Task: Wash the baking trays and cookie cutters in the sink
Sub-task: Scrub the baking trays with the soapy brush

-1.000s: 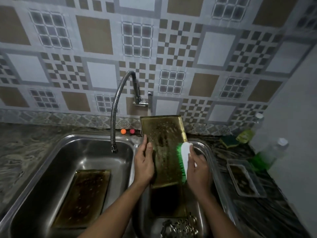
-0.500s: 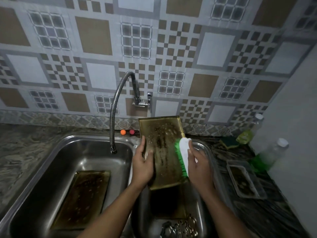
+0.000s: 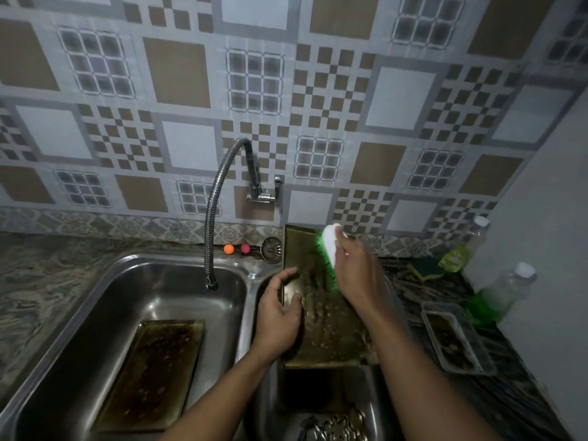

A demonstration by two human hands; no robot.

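The tray [image 3: 324,326] being washed stood tilted in the basin of the sink [image 3: 143,259] just right of the tap [image 3: 211,218]. Its top edge leaned toward the wall and its face was wet and dotted with suds. The left hand [image 3: 278,316] was clamped on its left edge, thumb over the face, steadying it. The right hand [image 3: 356,275] was closed round a white-backed brush [image 3: 329,246], green bristles against the tray's upper right part.

Below the tray, further from the tap, a heap of cookie cutters [image 3: 337,424] lay in the same basin. A second tray [image 3: 152,374], brown with baked-on marks, lay flat in the basin left of the tap. Far right of the tap, on the worktop [image 3: 509,393], sat a small clear container [image 3: 455,342] with dark residue.

The job looked well short of half done: one tray mid-scrub and unrinsed, with the other tray and the cutters seemingly unwashed.
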